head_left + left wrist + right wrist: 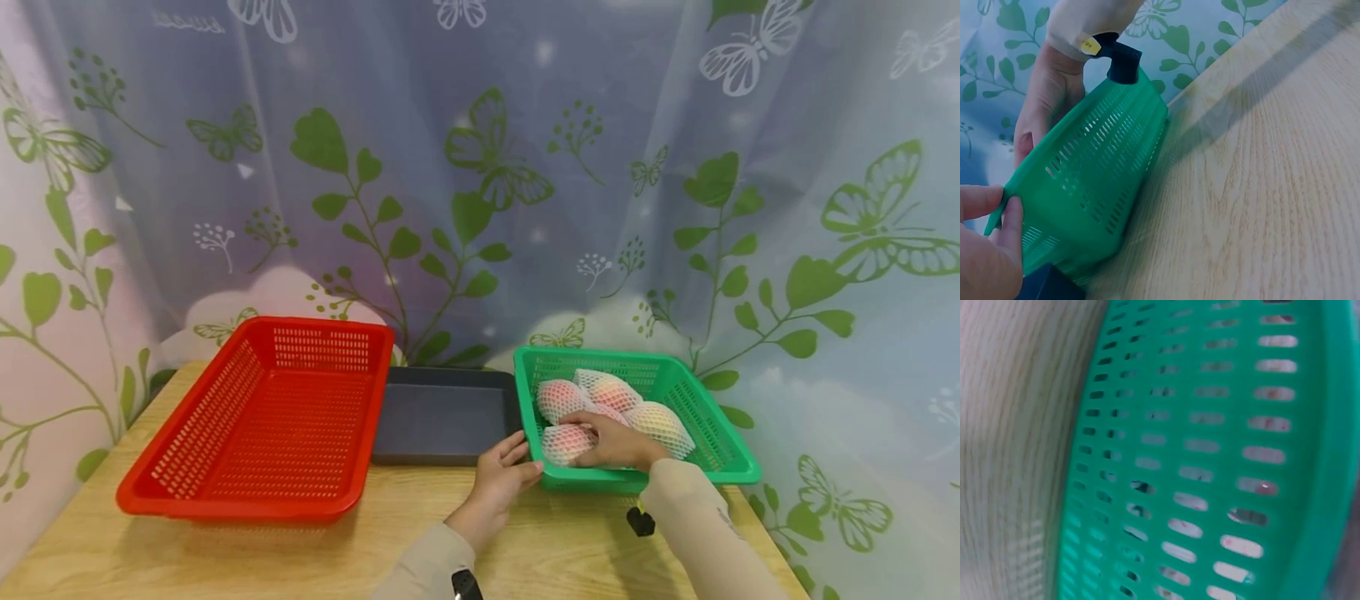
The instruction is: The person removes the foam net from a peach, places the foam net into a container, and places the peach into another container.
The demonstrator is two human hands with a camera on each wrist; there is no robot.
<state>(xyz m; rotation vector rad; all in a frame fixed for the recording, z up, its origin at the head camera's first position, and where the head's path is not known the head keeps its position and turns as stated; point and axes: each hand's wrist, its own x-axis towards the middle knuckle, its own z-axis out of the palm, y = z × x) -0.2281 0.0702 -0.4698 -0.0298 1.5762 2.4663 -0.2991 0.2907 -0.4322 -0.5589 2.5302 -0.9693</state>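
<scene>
A green basket [720,450] with slotted walls stands on the right of the table and holds several round fruits in white foam nets. My right hand [618,443] reaches over its front wall and grips a reddish netted fruit [561,445] in the near left corner. Close by lie another reddish fruit [558,400], a pink and yellow one [611,390] and a yellowish one [662,427]. At the basket's left front corner, my left hand [495,487] pinches the rim between thumb and fingers. The right wrist view shows only the basket's slotted wall [1210,450].
A large red basket [352,500] with no contents stands on the left. Between the two baskets lies a dark shallow tray [442,421]. Behind the wooden table [300,558] hangs a curtain [420,208] with butterflies and leaves.
</scene>
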